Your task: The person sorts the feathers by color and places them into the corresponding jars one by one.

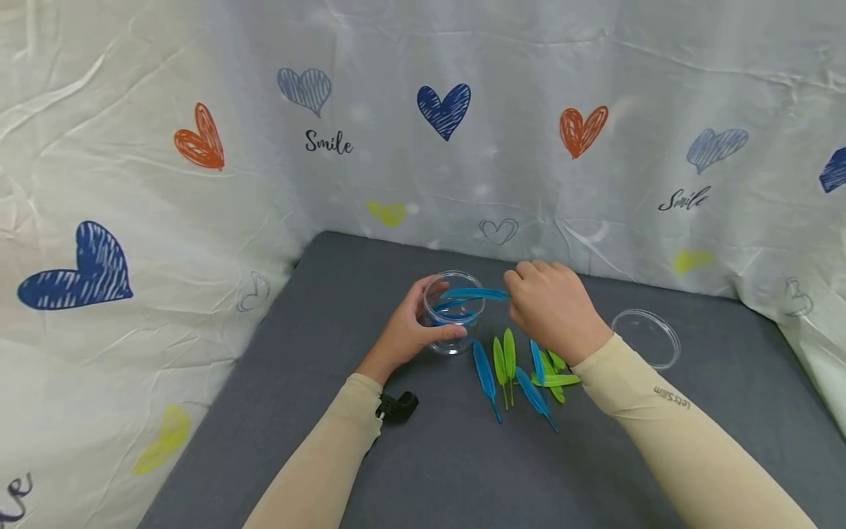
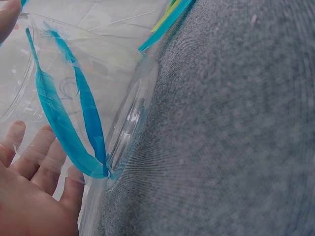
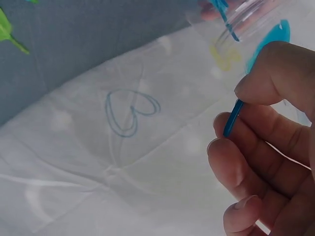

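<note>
Plainly pinching a blue feather [image 1: 474, 293] by the quill [image 3: 233, 119] in the right grip [image 1: 551, 305], at three o'clock of a transparent jar [image 1: 452, 348], with the tip at its mouth. Curled about the jar with the left grip [image 1: 411, 325] from nine o'clock, with more blue feathers [image 2: 57, 120] inside. Draped in grey across the table [image 1: 436, 470], strewn toward four with loose feathers [image 1: 485, 371] in green and blue, and set at three with a transparent lid [image 1: 646, 338]. Hung from nine o'clock round to three with creased white sheeting [image 1: 515, 51], printed with hearts [image 1: 444, 112] and "Smile".
</note>
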The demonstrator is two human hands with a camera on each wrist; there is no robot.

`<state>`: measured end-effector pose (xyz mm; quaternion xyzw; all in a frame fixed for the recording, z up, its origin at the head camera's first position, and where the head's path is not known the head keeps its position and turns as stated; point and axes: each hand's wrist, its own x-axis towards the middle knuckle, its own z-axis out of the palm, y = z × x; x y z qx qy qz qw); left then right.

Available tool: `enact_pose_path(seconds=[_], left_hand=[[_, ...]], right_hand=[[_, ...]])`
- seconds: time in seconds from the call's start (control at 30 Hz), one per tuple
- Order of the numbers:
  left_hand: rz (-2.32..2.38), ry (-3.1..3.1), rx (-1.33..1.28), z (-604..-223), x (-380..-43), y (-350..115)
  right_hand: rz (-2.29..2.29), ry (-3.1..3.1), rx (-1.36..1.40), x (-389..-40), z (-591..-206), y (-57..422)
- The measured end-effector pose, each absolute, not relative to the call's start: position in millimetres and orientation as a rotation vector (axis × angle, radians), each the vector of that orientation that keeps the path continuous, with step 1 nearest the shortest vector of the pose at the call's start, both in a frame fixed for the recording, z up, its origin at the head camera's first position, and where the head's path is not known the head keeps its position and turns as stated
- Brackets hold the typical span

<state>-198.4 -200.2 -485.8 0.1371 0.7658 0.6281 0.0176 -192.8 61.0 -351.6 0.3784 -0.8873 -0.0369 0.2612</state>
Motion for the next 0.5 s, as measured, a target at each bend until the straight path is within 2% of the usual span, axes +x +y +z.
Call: enact_pose_path(seconds=[0.5], left_hand=[[1.978, 2.327, 0.422, -483.5, -197.8, -198.7]], right_hand=[[-0.411, -2.328, 1.083, -190.5, -335.8, 30.8]])
